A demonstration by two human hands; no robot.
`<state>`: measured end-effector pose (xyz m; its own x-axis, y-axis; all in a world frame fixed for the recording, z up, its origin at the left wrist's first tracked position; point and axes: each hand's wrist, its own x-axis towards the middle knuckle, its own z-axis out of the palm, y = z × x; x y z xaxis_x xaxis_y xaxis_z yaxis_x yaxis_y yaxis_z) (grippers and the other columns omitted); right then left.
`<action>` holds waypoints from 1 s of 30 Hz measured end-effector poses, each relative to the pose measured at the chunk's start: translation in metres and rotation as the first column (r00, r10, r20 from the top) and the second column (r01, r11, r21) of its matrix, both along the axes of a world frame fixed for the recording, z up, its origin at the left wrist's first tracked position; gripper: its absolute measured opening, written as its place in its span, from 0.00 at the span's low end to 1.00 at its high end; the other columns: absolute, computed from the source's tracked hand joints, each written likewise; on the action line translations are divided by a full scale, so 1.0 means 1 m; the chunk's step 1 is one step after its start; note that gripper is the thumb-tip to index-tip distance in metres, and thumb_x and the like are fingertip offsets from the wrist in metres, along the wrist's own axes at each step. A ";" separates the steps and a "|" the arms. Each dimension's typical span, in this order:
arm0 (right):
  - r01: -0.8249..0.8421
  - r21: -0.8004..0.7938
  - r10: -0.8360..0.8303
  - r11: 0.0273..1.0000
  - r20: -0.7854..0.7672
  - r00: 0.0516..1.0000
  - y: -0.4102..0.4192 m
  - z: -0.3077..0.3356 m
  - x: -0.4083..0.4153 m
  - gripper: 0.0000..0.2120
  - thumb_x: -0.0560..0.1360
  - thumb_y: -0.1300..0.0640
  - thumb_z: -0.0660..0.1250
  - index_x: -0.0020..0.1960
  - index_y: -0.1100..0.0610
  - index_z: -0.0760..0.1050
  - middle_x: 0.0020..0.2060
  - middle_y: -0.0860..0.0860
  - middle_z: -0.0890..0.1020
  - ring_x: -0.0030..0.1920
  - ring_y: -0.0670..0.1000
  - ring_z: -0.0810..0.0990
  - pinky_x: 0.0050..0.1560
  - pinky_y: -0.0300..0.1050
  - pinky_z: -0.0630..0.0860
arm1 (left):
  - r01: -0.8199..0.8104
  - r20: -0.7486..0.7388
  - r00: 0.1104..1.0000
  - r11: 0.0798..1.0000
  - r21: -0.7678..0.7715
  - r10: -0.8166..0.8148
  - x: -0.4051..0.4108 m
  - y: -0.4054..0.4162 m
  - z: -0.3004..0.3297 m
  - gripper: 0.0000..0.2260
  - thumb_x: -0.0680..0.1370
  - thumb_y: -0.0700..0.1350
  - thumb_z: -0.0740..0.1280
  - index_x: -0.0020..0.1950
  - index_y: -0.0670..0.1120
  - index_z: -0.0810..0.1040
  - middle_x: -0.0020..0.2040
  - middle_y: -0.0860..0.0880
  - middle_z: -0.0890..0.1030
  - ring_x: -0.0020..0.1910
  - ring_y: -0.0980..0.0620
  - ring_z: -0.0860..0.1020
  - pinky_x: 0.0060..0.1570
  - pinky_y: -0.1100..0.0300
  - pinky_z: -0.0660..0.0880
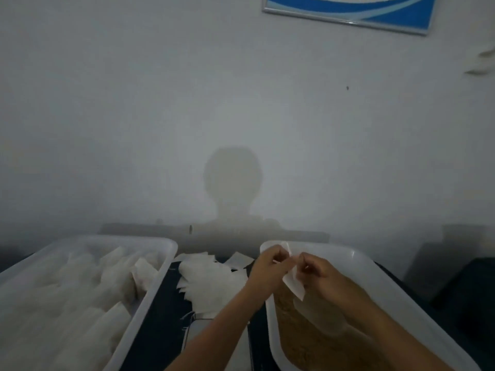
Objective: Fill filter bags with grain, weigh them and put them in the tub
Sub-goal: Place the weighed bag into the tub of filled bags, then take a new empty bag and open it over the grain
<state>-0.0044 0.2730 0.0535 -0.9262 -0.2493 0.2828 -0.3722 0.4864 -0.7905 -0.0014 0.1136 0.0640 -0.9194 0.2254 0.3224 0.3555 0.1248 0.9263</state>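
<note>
Here, two hands (270, 266) (318, 271), one filter bag (294, 286).

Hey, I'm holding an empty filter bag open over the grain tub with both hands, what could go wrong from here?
1. The thin white paper filter bag is pinched only at its top edge by the left hand and right hand; pulling apart too hard may tear it.
2. It hangs near the left rim of the translucent white plastic tub of brown grain, so scooped grain might spill onto the dark table.
3. Loose empty white bags lie beside that rim; an arm may sweep them off.
</note>
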 end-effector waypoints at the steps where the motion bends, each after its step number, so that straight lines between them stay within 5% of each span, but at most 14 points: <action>1: 0.016 0.042 -0.015 0.999 -0.020 1.000 0.012 -0.003 0.004 0.05 0.73 0.54 0.64 0.40 0.53 0.72 0.35 0.46 0.76 0.39 0.45 0.77 0.42 0.42 0.74 | 0.003 -0.001 1.000 1.000 0.011 -0.003 0.000 0.011 -0.003 0.14 0.78 0.41 0.65 0.34 0.46 0.66 0.33 0.48 0.69 0.35 0.52 0.71 0.37 0.64 0.69; 5: 0.209 0.095 -0.210 0.973 -0.001 0.978 0.054 -0.023 0.011 0.13 0.73 0.39 0.63 0.39 0.48 0.73 0.36 0.49 0.79 0.38 0.51 0.80 0.41 0.51 0.76 | 0.033 0.073 0.997 0.999 -0.018 -0.032 0.001 0.047 -0.020 0.14 0.79 0.41 0.64 0.34 0.46 0.67 0.32 0.50 0.71 0.31 0.57 0.72 0.34 0.66 0.73; 11: 0.239 -0.276 -0.173 0.931 0.241 0.955 0.057 -0.030 0.027 0.13 0.75 0.50 0.62 0.40 0.58 0.76 0.29 0.54 0.74 0.27 0.47 0.72 0.30 0.39 0.70 | 0.163 0.082 0.984 0.983 -0.080 -0.157 -0.003 0.073 -0.040 0.09 0.80 0.42 0.63 0.39 0.44 0.72 0.36 0.50 0.74 0.34 0.57 0.75 0.36 0.65 0.75; 16: 0.204 -0.354 -0.100 0.913 0.291 0.952 0.047 -0.033 0.030 0.15 0.80 0.56 0.58 0.38 0.58 0.76 0.29 0.54 0.73 0.30 0.50 0.73 0.32 0.40 0.71 | 0.184 0.048 0.982 0.981 -0.068 -0.181 -0.006 0.071 -0.049 0.13 0.81 0.38 0.58 0.37 0.46 0.72 0.36 0.49 0.74 0.38 0.50 0.73 0.43 0.60 0.70; 21: 0.191 -0.293 -0.101 0.937 0.294 0.950 0.048 -0.041 0.025 0.19 0.77 0.55 0.61 0.49 0.74 0.73 0.31 0.54 0.72 0.32 0.50 0.73 0.34 0.38 0.71 | 0.217 0.056 0.975 0.975 -0.051 -0.215 -0.007 0.071 -0.057 0.10 0.81 0.38 0.58 0.40 0.43 0.72 0.40 0.43 0.73 0.42 0.49 0.71 0.45 0.56 0.68; 25: 0.181 -0.246 -0.110 0.952 0.273 0.956 0.048 -0.042 0.023 0.12 0.78 0.57 0.60 0.46 0.62 0.78 0.28 0.46 0.77 0.29 0.43 0.76 0.34 0.35 0.72 | 0.272 0.056 0.962 0.960 -0.069 -0.268 -0.004 0.072 -0.060 0.12 0.82 0.41 0.56 0.40 0.48 0.70 0.39 0.50 0.73 0.42 0.52 0.72 0.45 0.62 0.69; 30: 0.209 -0.249 -0.133 0.946 0.291 0.947 0.051 -0.045 0.019 0.10 0.79 0.59 0.60 0.48 0.61 0.80 0.36 0.53 0.81 0.32 0.44 0.80 0.35 0.35 0.73 | 0.235 -0.044 0.967 0.949 -0.210 -0.250 -0.006 0.072 -0.061 0.09 0.82 0.42 0.57 0.43 0.49 0.71 0.39 0.53 0.72 0.41 0.57 0.72 0.44 0.64 0.67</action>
<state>0.0143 0.3238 0.0089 -0.9981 -0.0286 0.0539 -0.0597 0.2749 -0.9596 -0.0077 0.1857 0.0031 -0.8057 0.5058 0.3083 0.4609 0.2082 0.8627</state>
